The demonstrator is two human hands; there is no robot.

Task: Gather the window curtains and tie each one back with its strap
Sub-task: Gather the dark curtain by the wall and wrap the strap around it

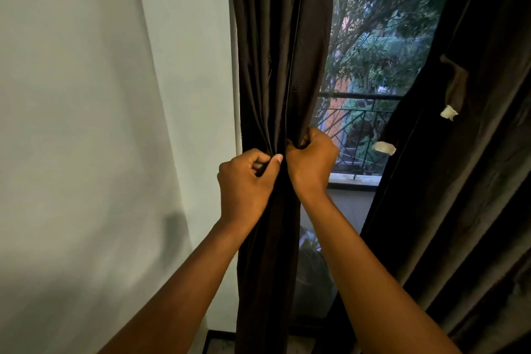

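A dark brown curtain (275, 52) hangs down the middle of the frame, bunched into narrow folds, and both of the person's hands are on it just below centre. The left hand (244, 184) sits on the curtain's left side with its fingers curled in, the thumb pressed across the folds so that the cloth is pinched between thumb and fingers; something pale shows inside that grip, but I cannot tell what it is. The right hand (311, 158) is touching distance to its right and slightly higher, fist closed tight round the curtain's right edge, knuckles toward the window. Both bare forearms run up from the bottom of the frame, one on each side of the gathered cloth. Along the right side of the frame a second dark curtain (465, 181) slants from upper right down toward lower centre, loose and ungathered. A brown strap (455, 80) hangs against it in the upper right, ending in a pale tab (448, 112), and another pale tab (384, 148) sits lower down at that curtain's inner edge. Between the two curtains the window glass (373, 37) shows trees and a balcony railing (359, 96) outside. A plain pale wall (100, 95) fills the whole left of the frame.
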